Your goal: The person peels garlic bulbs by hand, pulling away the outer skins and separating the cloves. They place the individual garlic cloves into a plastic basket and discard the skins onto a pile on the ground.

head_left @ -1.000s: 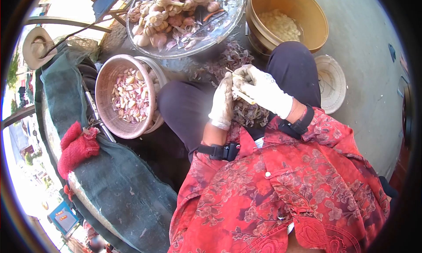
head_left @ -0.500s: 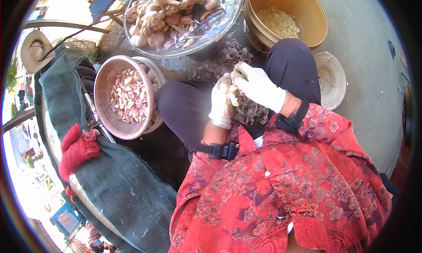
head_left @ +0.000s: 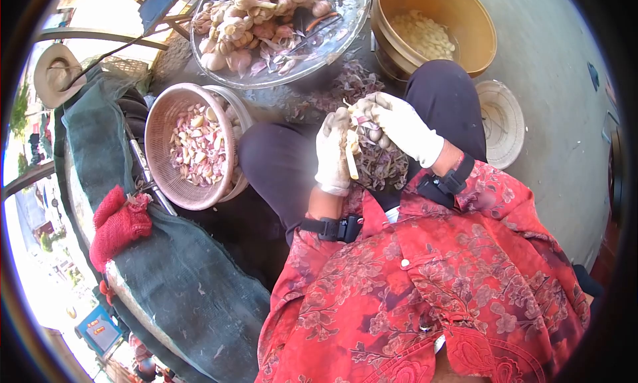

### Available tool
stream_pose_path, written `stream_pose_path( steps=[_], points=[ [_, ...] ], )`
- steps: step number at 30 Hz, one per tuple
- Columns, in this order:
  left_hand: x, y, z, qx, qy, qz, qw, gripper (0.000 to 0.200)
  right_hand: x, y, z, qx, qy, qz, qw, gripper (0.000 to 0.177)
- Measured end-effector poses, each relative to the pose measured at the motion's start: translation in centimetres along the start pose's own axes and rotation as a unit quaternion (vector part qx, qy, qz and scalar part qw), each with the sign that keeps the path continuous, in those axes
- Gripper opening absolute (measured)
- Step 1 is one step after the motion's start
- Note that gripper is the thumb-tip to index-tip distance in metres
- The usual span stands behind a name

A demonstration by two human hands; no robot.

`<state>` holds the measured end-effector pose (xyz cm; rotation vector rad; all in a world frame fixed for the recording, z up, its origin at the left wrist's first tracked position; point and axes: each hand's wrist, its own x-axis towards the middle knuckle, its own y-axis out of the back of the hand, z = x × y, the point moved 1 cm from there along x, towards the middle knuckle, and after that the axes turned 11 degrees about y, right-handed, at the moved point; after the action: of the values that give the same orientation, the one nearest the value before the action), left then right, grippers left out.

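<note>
Both of my hands wear white gloves with soiled fingers, and they meet above my lap. My left hand [head_left: 332, 153] is closed around a piece of garlic [head_left: 351, 158] whose pale stem points down toward me. Close beside it, my right hand [head_left: 407, 127] has its fingers curled in at the same garlic, where purplish skin shows between the hands. How much of the bulb is left is hidden by the fingers. Loose garlic skins [head_left: 382, 170] lie heaped below the hands, between my legs.
A metal tray [head_left: 352, 40] of garlic bulbs stands ahead. Left of my knee, a pink basket [head_left: 154, 163] holds unpeeled cloves. A tan bucket [head_left: 482, 44] with peeled cloves stands at front right, beside a pale basket [head_left: 512, 140]. A red knitted glove [head_left: 123, 230] lies at left on green netting.
My hands have moved slightly apart, and my right hand has turned so its curled fingertips show. More of the garlic's stem and skin is visible between them.
</note>
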<state>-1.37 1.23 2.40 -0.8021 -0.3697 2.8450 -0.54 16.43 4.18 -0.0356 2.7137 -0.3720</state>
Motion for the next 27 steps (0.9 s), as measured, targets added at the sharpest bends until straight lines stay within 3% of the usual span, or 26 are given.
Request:
stream_pose_path(
  steps=[1, 4, 6, 8, 12, 16, 18, 19, 22, 25, 27],
  points=[
    [-0.3, -0.1, 0.3, -0.007, 0.027, 0.001, 1.0, 0.022, -0.4, -0.2, -0.9, -0.08, -0.013, 0.008, 0.997, 0.032],
    [-0.5, -0.8, 0.7, -0.077, 0.086, 0.008, 0.993, 0.026, -0.8, -0.2, -1.1, -0.074, 0.004, 0.01, 0.997, 0.033],
    [-0.3, -0.7, 0.1, -0.065, 0.086, 0.009, 0.994, 0.027, -0.8, -0.6, -0.6, -0.069, 0.025, 0.013, 0.997, 0.026],
    [-0.4, -1.1, 0.1, 0.037, 0.006, 0.019, 0.999, 0.026, -1.0, -0.6, -0.5, -0.067, 0.046, 0.019, 0.997, 0.021],
    [0.1, -0.5, -1.1, -0.018, 0.01, 0.008, 1.0, 0.022, -1.0, -0.8, -1.5, -0.117, -0.038, -0.02, 0.992, 0.019],
    [0.4, 0.3, -1.9, 0.018, -0.023, -0.022, 0.999, 0.021, -0.9, -0.4, -0.7, -0.011, -0.046, -0.027, 0.998, 0.02],
    [1.1, 1.0, -2.9, -0.03, -0.007, -0.029, 0.999, 0.021, -0.7, -0.2, -0.3, 0.052, -0.042, -0.03, 0.997, 0.02],
    [1.4, 1.4, -2.9, 0.062, -0.054, -0.03, 0.996, 0.02, -0.7, -0.2, -0.2, 0.077, -0.041, -0.034, 0.996, 0.021],
    [0.1, 0.5, -1.1, 0.087, -0.101, 0.012, 0.991, 0.018, -0.7, -0.3, -0.7, 0.115, -0.042, -0.036, 0.992, 0.021],
    [-0.8, 0.7, -0.3, 0.083, -0.034, -0.001, 0.996, 0.017, -0.5, -0.1, -0.1, 0.143, -0.023, -0.007, 0.989, 0.022],
    [-0.8, 0.7, 0.1, 0.112, -0.054, -0.015, 0.992, 0.017, -0.1, 0.3, 1.1, 0.157, -0.002, 0.022, 0.987, 0.023]
  ],
)
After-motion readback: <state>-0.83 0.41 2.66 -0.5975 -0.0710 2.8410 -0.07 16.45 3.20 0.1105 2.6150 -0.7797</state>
